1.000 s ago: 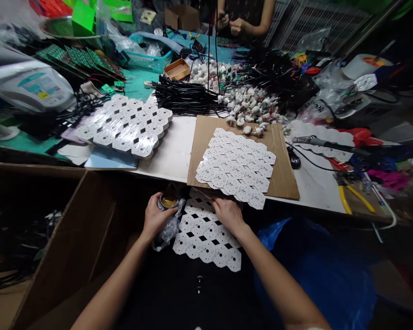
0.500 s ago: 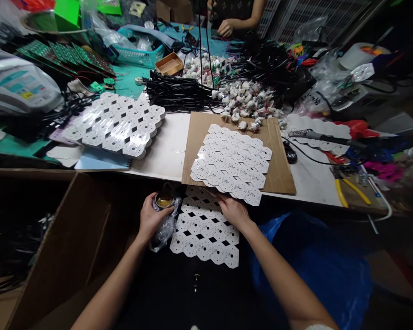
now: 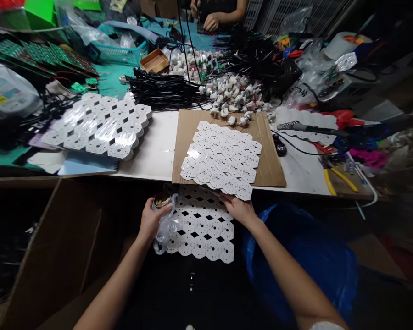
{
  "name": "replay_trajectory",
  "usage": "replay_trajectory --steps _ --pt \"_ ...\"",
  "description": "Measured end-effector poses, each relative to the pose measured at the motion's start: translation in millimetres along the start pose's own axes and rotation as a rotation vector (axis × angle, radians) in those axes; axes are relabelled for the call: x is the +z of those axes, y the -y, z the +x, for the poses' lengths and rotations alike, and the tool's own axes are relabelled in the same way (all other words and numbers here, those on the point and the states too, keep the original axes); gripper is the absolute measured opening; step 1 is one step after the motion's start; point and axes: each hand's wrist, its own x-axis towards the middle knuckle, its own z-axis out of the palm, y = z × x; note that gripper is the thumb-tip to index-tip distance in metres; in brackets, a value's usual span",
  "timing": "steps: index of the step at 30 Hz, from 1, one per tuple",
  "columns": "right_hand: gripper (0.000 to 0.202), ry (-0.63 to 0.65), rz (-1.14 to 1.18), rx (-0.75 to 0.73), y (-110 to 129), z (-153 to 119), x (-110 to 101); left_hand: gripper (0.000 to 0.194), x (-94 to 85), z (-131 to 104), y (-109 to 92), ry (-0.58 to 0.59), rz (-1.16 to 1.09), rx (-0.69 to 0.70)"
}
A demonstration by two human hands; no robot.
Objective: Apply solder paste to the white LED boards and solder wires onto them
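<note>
My left hand (image 3: pixel 151 218) is closed round a small round tin (image 3: pixel 161 200) with yellowish contents, together with crumpled clear plastic (image 3: pixel 165 228). A white perforated sheet (image 3: pixel 203 229) with diamond-shaped holes hangs below the table edge, beside the plastic. My right hand (image 3: pixel 239 210) is at the table edge, its fingertips hidden under the overhanging corner of a white board stack (image 3: pixel 223 158); what they grip, if anything, cannot be made out. That stack lies on a brown cardboard piece (image 3: pixel 273 167).
Another stack of white boards (image 3: pixel 103 123) lies at left on a blue notebook (image 3: pixel 89 164). Black cables (image 3: pixel 165 91) and white parts (image 3: pixel 236 94) are piled behind. A soldering iron (image 3: pixel 309 130) and yellow pliers (image 3: pixel 330 181) lie right. Across the table is a person's hand (image 3: pixel 212 21).
The view has shifted, so the table items appear further left. My right hand sits slightly further right relative to the hanging sheet, and the plastic by my left hand now overlaps the sheet's left edge.
</note>
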Motion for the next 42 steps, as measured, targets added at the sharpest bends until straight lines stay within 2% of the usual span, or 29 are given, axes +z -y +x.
replay_trajectory --steps 2,7,12,16,22,28,33,39,42 --pt "0.034 -0.026 -0.05 0.008 -4.1 -2.8 -0.5 0.061 1.2 -0.9 -1.5 -0.007 -0.003 -0.017" --pt "0.035 0.092 -0.037 -0.04 -10.0 -10.7 1.7 0.061 2.7 -0.5 -3.6 -0.02 0.012 0.005" --pt "0.033 -0.012 -0.107 0.035 -29.0 -14.0 -1.2 0.059 2.9 0.7 -2.5 -0.031 0.042 0.004" --pt "0.034 0.005 -0.16 0.065 -39.4 -20.7 -4.6 0.057 3.7 0.9 -3.3 -0.027 0.056 0.012" --pt "0.033 0.034 -0.097 -0.039 -44.6 -32.8 -10.8 0.058 6.4 -0.9 -8.1 -0.05 0.091 0.015" --pt "0.034 -0.022 -0.127 0.085 -59.7 -34.2 -19.2 0.06 6.6 -2.0 -8.7 -0.058 0.111 -0.009" --pt "0.032 0.004 -0.082 0.04 -66.7 -44.3 -19.0 0.061 5.2 -1.6 -8.0 -0.061 0.119 -0.024" --pt "0.031 -0.06 0.038 0.056 -77.6 -60.7 -18.3 0.062 5.8 0.2 -5.3 -0.063 0.092 -0.015" --pt "0.03 -0.048 0.067 0.026 -76.0 -67.6 -16.9 0.06 7.6 -1.3 -7.6 -0.072 0.09 -0.009"
